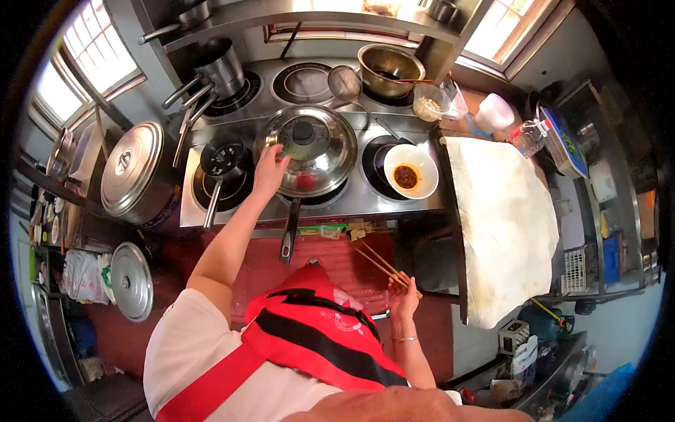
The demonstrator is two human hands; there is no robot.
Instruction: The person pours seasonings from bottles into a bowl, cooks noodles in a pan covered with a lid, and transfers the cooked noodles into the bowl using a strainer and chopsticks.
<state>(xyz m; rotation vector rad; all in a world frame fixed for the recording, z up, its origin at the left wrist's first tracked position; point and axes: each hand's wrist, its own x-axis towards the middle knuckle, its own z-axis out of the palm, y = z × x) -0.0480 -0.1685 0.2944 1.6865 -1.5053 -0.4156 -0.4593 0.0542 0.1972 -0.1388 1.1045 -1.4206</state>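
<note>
My left hand [271, 171] is at the left edge of a glass pan lid [330, 144] with a black knob [304, 132]. Its fingers are partly spread, short of the knob, with nothing visible in them. Under the lid is a pan whose black handle [290, 235] points toward me. In my right hand [403, 299] is a pair of wooden chopsticks [380, 264], low in front of the stove, tips toward the upper left. A white bowl [428, 160] with dark red sauce [406, 176] sits on the burner to the right of the pan.
A small black pan [222, 156] is left of the lidded pan. Behind stand a ladle [344, 83], a metal basin [391, 63] and stacked pots [223, 70]. A large lidded pot [132, 167] is at the left. A cloth-covered surface [499, 225] lies right, beyond a small bowl [430, 104].
</note>
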